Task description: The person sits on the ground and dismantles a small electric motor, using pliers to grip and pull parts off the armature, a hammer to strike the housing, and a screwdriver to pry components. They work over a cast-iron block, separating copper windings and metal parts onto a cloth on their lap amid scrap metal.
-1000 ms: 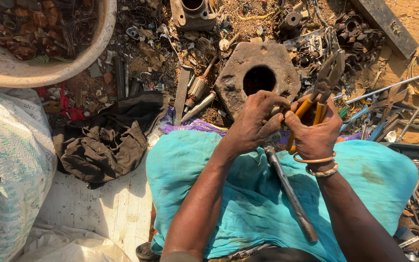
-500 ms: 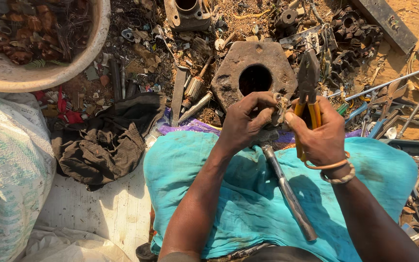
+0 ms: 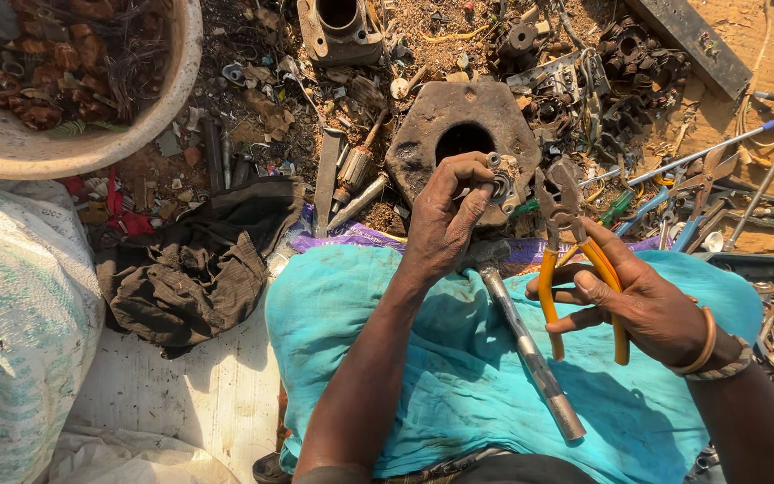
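Scrap-strewn ground surrounds a turquoise lap cloth (image 3: 459,385). Left hand (image 3: 445,220) pinches a small metal part (image 3: 499,179) above the cloth; right hand (image 3: 647,305) grips yellow-handled pliers (image 3: 575,269). White woven sack (image 3: 20,323) far left.

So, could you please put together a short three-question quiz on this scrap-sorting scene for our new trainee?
1. True or false: the right hand holds the yellow-handled steel pliers.
2. What does the left hand pinch at its fingertips?
A. a small grey metal part
B. a blue screwdriver
C. a red rag
3. Fill in: the long grey metal hammer handle lies across the ______ cloth on the person's lap.

Key:
1. True.
2. A; it is held in front of the rusty flat metal block with a round hole.
3. Turquoise.
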